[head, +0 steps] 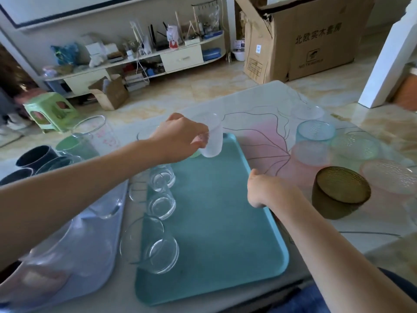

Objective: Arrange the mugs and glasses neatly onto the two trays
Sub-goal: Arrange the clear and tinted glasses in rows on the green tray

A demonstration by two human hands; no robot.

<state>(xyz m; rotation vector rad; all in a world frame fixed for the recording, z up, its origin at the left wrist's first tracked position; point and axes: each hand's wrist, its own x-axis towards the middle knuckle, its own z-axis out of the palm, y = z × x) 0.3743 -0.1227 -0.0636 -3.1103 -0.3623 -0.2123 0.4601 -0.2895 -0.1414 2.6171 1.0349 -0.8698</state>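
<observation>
A teal tray (221,222) lies in the middle of the table, with three clear glasses (161,201) in a column along its left side. My left hand (180,141) holds a frosted white glass (211,136) just above the tray's far left corner. My right hand (268,190) is closed on the tray's right rim. A pale blue-grey tray (74,256) lies to the left and carries clear glasses. To the right of the teal tray stand a blue (314,132), a pink (309,159), a green (354,150) and an amber (340,190) textured glass.
Dark mugs (33,157), a green mug (76,146) and a tall clear measuring cup (97,134) stand at the table's far left. Beyond the table are a green stool (50,110), a low shelf unit (140,55) and a big cardboard box (302,37).
</observation>
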